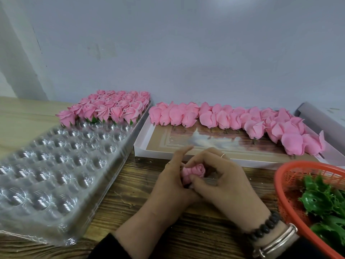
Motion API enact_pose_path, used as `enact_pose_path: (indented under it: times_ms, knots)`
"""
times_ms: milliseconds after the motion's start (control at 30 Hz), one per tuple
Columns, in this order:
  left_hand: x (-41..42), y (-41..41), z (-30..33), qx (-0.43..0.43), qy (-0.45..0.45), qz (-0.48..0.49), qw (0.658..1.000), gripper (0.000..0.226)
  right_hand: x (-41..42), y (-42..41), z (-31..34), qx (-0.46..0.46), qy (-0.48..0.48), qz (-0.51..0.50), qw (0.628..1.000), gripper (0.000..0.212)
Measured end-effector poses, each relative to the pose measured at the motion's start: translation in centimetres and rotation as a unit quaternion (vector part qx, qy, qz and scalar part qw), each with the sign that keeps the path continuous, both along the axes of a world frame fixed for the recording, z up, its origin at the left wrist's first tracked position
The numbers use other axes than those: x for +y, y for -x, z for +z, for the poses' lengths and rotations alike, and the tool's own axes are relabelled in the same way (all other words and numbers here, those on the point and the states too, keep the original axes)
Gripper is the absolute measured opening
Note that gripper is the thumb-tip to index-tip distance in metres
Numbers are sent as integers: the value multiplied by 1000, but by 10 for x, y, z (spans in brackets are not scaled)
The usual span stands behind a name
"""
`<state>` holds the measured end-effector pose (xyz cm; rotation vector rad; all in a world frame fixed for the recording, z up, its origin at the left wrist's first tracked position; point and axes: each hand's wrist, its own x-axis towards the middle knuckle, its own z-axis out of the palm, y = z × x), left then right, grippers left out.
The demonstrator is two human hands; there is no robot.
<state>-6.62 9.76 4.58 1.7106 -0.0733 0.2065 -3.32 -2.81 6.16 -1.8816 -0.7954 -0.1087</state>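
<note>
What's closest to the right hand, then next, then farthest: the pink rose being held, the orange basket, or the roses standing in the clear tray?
1. Pink rose: pinched by the right hand itself.
2. Orange basket: just to its right.
3. Standing roses: far back, on the left.

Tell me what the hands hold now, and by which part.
One pink rose head, between both hands: the left hand and right hand grip its lower half; the bloom's top is uncovered.

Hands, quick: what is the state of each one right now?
Left hand: closed, gripping the pink rose head.
Right hand: closed, pinching the same rose head.
</note>
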Motion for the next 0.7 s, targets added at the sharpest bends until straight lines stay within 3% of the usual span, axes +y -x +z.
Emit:
enact_pose_path:
  times_ms: [67,133,233,367,500,700]
  knots:
    - [-2,0,0,-3,17,-4,1000,89,-1,-3,-2,35,-33,-13,999,28]
    - [-2,0,0,-16,-12,18,1000,85,-1,-5,-4,50,-61,-31,996,30]
    - [-2,1,0,-77,-128,90,985,65,-2,-7,-6,70,-96,-43,992,28]
    - [-4,4,3,-182,-285,142,930,44,-2,-8,-7,70,-112,-55,990,27]
    - [-5,5,6,-198,-305,147,920,29,1,-8,-8,69,-93,-54,992,29]
    - [-4,5,6,-182,-301,132,927,35,3,-6,-7,84,-98,-52,990,25]
